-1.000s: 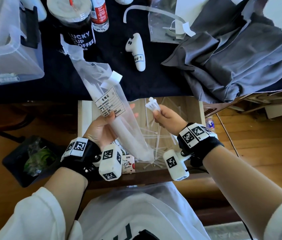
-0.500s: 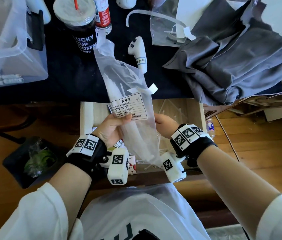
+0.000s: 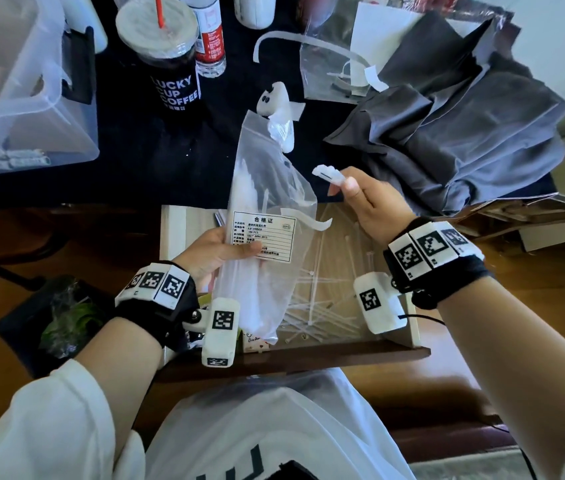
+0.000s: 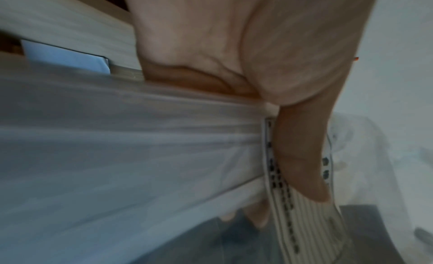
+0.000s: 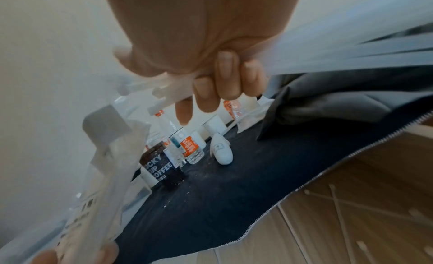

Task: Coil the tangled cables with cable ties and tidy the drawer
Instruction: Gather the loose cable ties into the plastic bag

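My left hand (image 3: pixel 220 252) grips a clear plastic bag of white cable ties (image 3: pixel 267 216) upright over the open wooden drawer (image 3: pixel 412 336), thumb on its printed label (image 4: pixel 302 177). To its right my right hand (image 3: pixel 360 199) pinches a small bunch of white cable ties (image 3: pixel 326 174) by their heads, level with the bag's open mouth. The same bunch (image 5: pixel 164 92) shows in the right wrist view, curled fingers round it. Several loose cable ties (image 3: pixel 322 299) lie scattered on the drawer bottom. No cables are visible.
On the dark tabletop behind the drawer stand a coffee cup (image 3: pixel 170 67), a water bottle (image 3: pixel 210 39), a white controller (image 3: pixel 276 105), a second clear bag (image 3: pixel 336 71) and crumpled grey cloth (image 3: pixel 447 133). A clear plastic bin (image 3: pixel 14 98) sits at the left.
The bag has swung from leaning left to upright over the drawer. My right hand went behind the bag half a second ago and is out to its right again with a bunch of ties.
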A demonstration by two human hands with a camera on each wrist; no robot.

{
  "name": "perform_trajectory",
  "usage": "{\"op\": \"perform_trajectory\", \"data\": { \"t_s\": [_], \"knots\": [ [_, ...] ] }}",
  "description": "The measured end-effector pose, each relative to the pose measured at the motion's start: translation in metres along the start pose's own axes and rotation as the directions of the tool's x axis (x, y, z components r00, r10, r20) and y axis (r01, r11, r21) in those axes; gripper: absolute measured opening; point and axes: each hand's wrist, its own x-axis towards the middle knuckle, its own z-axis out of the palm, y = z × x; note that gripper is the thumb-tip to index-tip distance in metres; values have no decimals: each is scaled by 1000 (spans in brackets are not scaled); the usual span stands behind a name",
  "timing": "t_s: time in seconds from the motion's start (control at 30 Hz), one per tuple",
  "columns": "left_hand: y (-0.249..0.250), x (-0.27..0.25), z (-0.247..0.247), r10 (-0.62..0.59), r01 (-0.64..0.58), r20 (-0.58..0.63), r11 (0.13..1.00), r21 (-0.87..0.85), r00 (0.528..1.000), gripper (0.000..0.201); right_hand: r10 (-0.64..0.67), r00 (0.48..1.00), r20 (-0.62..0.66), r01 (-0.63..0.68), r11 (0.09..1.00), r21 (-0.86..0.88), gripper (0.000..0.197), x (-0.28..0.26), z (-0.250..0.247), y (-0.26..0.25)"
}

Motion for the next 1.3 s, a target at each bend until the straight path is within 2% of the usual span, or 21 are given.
{"op": "perform_trajectory", "data": {
  "t_s": [0.17, 0.3, 0.4, 0.47, 0.63, 0.77, 0.83, 0.93, 1.03, 1.1, 1.17, 1.23, 1.3],
  "knots": [
    [1, 0, 1, 3, -3, 26, 1000, 12, 1000, 93, -67, 997, -26, 61, 984, -170, 50, 5, -3, -14],
    [2, -2, 0, -25, 26, 42, 999, -25, 999, 93, -134, 991, -21, 126, 966, -227, 45, 6, -2, -12],
    [7, -4, 2, -17, 20, 84, 999, -35, 996, 80, -228, 972, -53, 209, 949, -237, 40, 7, -2, -13],
    [12, -4, 6, -22, 21, 102, 1000, 15, 995, 70, -287, 956, -54, 262, 925, -274, 44, 6, 1, -15],
    [22, -5, 22, -4, 0, 92, 999, 42, 996, 26, -305, 952, 16, 297, 909, -293, 46, 3, 9, -26],
    [22, 0, 23, 3, -4, 16, 996, 90, 1000, 34, -311, 948, 74, 318, 889, -329, 43, 1, 5, -25],
    [21, 1, 23, -18, 14, 26, 991, 136, 999, 26, -237, 956, 172, 287, 871, -398, 37, -1, -2, -29],
    [20, 1, 25, -15, 10, 26, 982, 190, 1000, 17, 6, 950, 312, 163, 842, -514, 30, -3, -6, -37],
    [22, 0, 30, -19, 11, 28, 966, 257, 999, 19, 149, 940, 307, 77, 783, -617, 38, -1, -5, -43],
    [24, -1, 31, -17, 4, 46, 962, 274, 999, 21, 184, 929, 320, 83, 741, -666, 38, 0, -5, -45],
    [25, -3, 33, -13, -2, 52, 963, 268, 999, 34, 192, 924, 330, 108, 698, -708, 37, 1, -7, -47],
    [24, -4, 35, -22, 12, 37, 967, 255, 999, 64, 179, 925, 335, 131, 677, -725, 38, 0, -6, -50],
    [24, -7, 38, -46, 33, 45, 966, 256, 998, 77, 169, 920, 352, 138, 702, -698, 38, 1, -3, -52]
  ]
}}
